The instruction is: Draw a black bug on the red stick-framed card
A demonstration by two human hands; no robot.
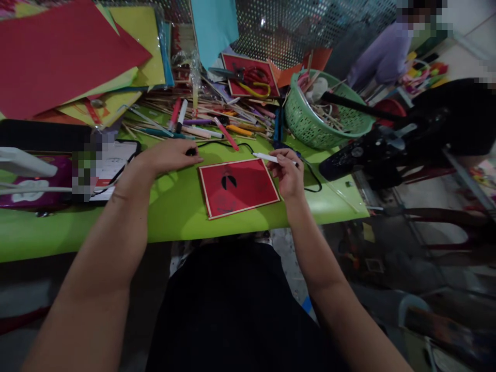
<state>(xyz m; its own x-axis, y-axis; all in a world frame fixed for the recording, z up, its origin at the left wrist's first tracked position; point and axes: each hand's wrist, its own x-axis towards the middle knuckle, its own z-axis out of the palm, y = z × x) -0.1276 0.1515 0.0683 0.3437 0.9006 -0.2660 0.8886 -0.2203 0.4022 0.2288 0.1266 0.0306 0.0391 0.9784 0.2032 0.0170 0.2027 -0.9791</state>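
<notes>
My right hand [289, 173] is closed around a white marker pen [266, 156], its tip pointing left above the far right corner of a red panel [248, 188]. Pale strips edge the panel, which lies flat on the green table. A black shape [228, 181] and faint dark lines are marked on it. Past the panel's far left corner, my left hand [178, 156] is closed on a small black thing [191, 152], too small to name. A black cord [225, 142] runs between the two hands, behind the panel.
Thin sticks and several markers [228, 135] lie behind the panel. Further back are red-handled scissors [256, 75] on another red panel and a green basket [329, 116]. Coloured paper [65, 57] and a phone [112, 168] are at left. A black tripod-like stand [344, 160] and people are at right.
</notes>
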